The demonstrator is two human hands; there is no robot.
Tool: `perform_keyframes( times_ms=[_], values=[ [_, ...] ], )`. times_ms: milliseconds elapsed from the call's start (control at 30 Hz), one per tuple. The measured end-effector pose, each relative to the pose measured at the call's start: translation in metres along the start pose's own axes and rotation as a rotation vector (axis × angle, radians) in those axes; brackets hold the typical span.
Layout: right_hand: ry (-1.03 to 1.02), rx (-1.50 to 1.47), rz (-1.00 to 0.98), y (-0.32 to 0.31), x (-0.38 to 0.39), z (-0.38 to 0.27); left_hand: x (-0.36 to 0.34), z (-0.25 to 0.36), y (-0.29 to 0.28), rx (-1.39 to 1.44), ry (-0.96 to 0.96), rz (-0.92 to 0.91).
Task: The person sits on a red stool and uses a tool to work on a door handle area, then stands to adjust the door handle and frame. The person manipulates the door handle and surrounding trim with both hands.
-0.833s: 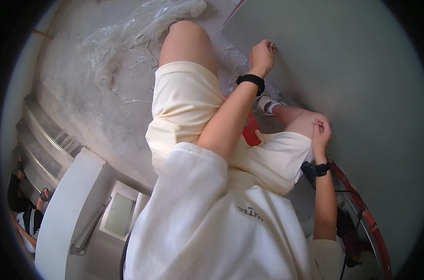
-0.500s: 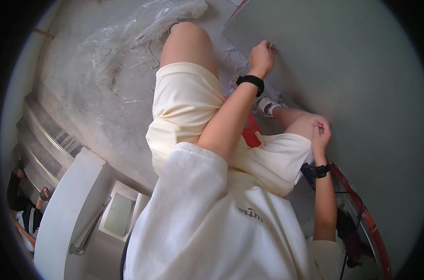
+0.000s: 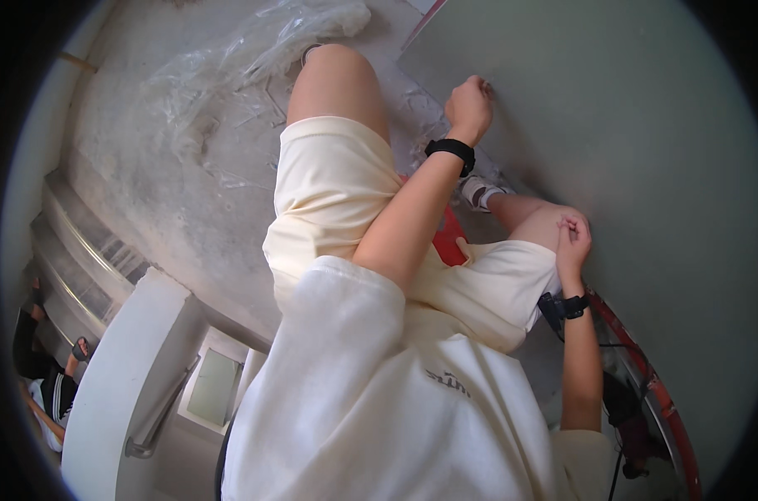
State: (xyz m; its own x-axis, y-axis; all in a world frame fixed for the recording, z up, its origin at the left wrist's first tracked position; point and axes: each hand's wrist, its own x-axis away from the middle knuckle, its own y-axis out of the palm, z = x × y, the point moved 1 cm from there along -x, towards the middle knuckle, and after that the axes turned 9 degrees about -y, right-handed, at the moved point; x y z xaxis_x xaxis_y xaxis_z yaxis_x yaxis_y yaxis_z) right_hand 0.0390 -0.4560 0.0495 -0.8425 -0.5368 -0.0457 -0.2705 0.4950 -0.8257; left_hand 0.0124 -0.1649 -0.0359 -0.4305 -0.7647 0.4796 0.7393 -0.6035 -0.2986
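My left hand (image 3: 467, 113), with a black band at the wrist, reaches to the greyish-green panel (image 3: 663, 142). Its fingers are curled, and whatever may be in them is too small to make out. Lower and to the right, my right hand (image 3: 573, 242) rests on my bent right knee (image 3: 536, 224), fingers loosely bent and apart, holding nothing visible. A dark device (image 3: 552, 313) sits beside that wrist's black band. Between my legs lies a red object (image 3: 448, 242), partly hidden.
Crumpled clear plastic (image 3: 237, 75) lies on the concrete floor (image 3: 120, 142). At left are steps (image 3: 87, 242), a white half-wall (image 3: 128, 359) and another person (image 3: 49, 392). A curved red rail (image 3: 663, 401) runs at lower right, with a dark figure (image 3: 625, 426) beside it.
My left hand and left knee appear a few pixels lower in the picture than earlier. Both hands keep the same pose, and nothing is taken hold of or released.
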Motion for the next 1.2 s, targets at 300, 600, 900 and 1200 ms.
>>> perform_keyframes(
  times_ms=[300,600,900,1200],
  values=[
    [-0.001,0.022,-0.006,0.001,0.001,0.0,-0.01,-0.01,0.0,0.05,0.07,0.046],
    [0.001,0.02,-0.021,0.0,0.001,-0.009,-0.01,0.003,-0.013,0.024,0.053,0.052],
    [-0.064,0.083,-0.073,-0.001,0.001,-0.012,-0.015,0.004,-0.014,0.049,0.003,0.033],
    [-0.021,0.056,-0.075,-0.003,0.004,-0.009,-0.01,0.0,-0.014,-0.185,0.155,0.165]
  ],
)
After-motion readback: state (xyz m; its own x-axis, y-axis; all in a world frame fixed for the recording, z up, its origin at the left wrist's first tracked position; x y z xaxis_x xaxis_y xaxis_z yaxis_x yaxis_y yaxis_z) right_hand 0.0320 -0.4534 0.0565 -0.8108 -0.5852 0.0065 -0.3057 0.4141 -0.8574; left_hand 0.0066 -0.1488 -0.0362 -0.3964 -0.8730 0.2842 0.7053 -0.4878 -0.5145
